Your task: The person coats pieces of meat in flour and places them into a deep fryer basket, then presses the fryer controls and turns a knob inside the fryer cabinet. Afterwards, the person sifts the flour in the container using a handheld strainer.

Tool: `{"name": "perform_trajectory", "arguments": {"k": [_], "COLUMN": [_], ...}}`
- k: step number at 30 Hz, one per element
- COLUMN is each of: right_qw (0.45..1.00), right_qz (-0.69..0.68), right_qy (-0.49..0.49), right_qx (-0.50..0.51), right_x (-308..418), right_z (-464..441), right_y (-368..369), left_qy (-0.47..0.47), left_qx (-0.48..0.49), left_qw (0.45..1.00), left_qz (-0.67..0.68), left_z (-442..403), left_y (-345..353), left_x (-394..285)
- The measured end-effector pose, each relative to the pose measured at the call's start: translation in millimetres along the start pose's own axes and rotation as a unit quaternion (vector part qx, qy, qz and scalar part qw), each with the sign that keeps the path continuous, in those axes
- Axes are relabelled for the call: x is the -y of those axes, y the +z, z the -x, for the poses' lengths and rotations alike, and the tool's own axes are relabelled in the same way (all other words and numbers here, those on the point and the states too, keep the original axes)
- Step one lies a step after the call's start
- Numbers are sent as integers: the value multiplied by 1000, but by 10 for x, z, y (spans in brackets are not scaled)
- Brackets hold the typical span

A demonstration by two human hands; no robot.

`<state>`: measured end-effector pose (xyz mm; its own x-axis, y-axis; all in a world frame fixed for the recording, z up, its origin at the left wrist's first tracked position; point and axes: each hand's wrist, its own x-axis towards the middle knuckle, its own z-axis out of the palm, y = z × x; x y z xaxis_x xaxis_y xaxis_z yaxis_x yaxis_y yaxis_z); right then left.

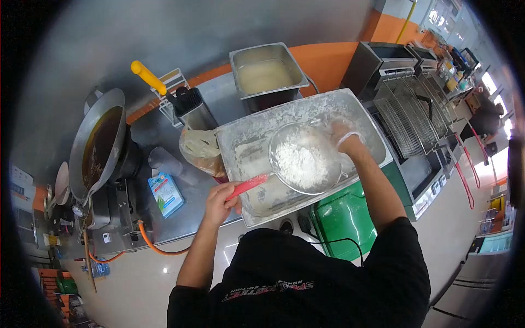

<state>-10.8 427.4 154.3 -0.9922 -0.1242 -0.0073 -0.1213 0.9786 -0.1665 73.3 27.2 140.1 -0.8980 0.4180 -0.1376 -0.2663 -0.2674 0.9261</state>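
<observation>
My left hand (221, 199) is closed around the red handle (247, 186) of a round mesh sieve (276, 136). A heap of white flour (301, 163) lies in the sieve, which is over a deep metal pan (256, 214) dusted with flour. My right hand (341, 133) is down inside the pan at its right side, just beyond the sieve's rim. White flour coats this hand and a pale band shows at its wrist. Its fingers are blurred against the flour, so their closing cannot be made out.
Behind stands a metal container (266, 76) of pale liquid. To the left are a plastic bag (199, 145), a blue carton (165, 194), a clear cup (163, 159) and a wok (98, 147) of dark oil. Fryer baskets (407, 112) sit right, a green bin (345, 221) below.
</observation>
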Motion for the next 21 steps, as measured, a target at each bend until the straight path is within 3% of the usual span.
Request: {"name": "perform_trajectory", "arguments": {"k": [1, 2, 4, 7, 8, 9, 11, 13, 15, 17, 18, 19, 20, 21], "right_qw": [998, 998, 987, 977, 977, 981, 984, 998, 1000, 988, 987, 987, 996, 998], "right_qz": [-15, -16, -128, -186, -188, -160, -133, 65, 0, -141, -141, -139, -89, -38], "right_qy": [19, 17, -97, -91, -94, -98, -98, 3, 28, 58, 72, 73, 24, -26], "right_qx": [58, 55, 30, -44, -42, -56, -72, 6, -1, -13, -26, -28, 6, 41], "right_x": [-29, -159, -516, -553, -707, -918, -1051, -1222, -1212, -1056, -1027, -972, -852, -772], "right_z": [30, 65, 104, 198, 214, 226, 172, 194, 211, 183, 204, 203, 215, 250], "right_y": [0, 156, 684, 875, 928, 926, 985, 992, 878, 842, 854, 803, 708, 655], "left_qy": [3, 6, 3, -12, -56, -54, 12, 54, 75, 51, 53, 70, 84, 81], "left_qx": [-1, -6, -14, 26, 45, 42, -55, -72, -242, -242, -240, -209, -176, -175], "left_qw": [1000, 1000, 999, 997, 995, 995, 988, 980, 925, 866, 865, 820, 768, 770], "left_qz": [-2, 19, 34, -72, -70, -71, -142, -176, -285, -436, -438, -528, -610, -608], "left_z": [22, 44, 85, 97, 107, 142, 225, 300, 415, 589, 685, 770, 840, 906], "left_y": [-12, -19, -7, 65, 50, 57, 115, -161, -465, -884, -992, -1052, -1057, -1057], "left_x": [17, 34, 2, -108, -114, -141, -239, -93, 171, 606, 740, 877, 982, 1103]}}
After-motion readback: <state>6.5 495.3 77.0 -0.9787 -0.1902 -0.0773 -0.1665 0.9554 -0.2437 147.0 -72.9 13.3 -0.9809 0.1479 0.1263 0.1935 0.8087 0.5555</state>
